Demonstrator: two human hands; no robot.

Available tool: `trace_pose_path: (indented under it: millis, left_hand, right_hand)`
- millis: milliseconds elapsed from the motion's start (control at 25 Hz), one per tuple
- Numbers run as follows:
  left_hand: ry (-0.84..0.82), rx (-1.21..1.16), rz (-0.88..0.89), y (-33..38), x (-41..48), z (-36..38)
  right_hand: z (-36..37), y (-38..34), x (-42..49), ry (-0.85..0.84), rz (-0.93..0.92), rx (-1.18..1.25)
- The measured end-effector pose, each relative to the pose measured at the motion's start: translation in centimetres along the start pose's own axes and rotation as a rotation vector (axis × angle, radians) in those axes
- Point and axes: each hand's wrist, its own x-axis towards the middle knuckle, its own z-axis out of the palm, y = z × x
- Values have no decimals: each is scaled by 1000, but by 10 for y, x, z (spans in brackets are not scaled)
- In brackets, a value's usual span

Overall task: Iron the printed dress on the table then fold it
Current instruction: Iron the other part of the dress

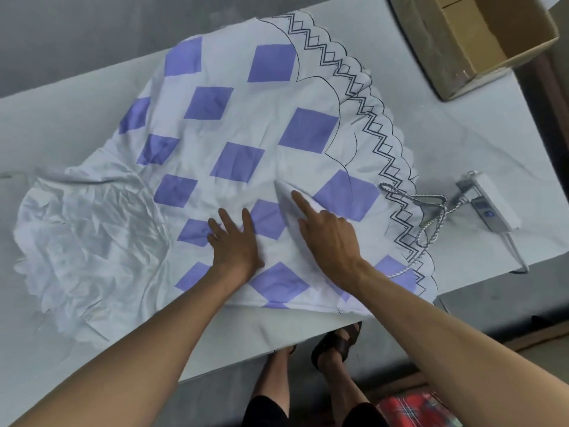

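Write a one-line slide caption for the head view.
Left hand presses the printed dress flat; right hand grips the white iron on it.

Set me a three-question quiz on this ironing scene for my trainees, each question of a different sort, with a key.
1. True or false: the left hand lies flat on the printed dress.
2. What does the right hand hold? A. a white iron B. scissors C. a hanger
3. Fill in: seen from the head camera, the power strip lies on the table to the ___ of the dress.
Key: 1 true; 2 A; 3 right.
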Motion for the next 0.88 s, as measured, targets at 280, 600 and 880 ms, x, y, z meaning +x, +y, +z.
trace_pose_path:
  millis: [280,600,880]
  left_hand:
    - [-45,17,-43,8,5,-15]
    - [195,-66,100,43,-1,-30]
    - [145,-52,50,76,11,-21]
  right_hand:
    - [-40,95,3,134,259,73]
    - [-58,88,3,131,173,171]
    - [-37,83,13,50,98,43]
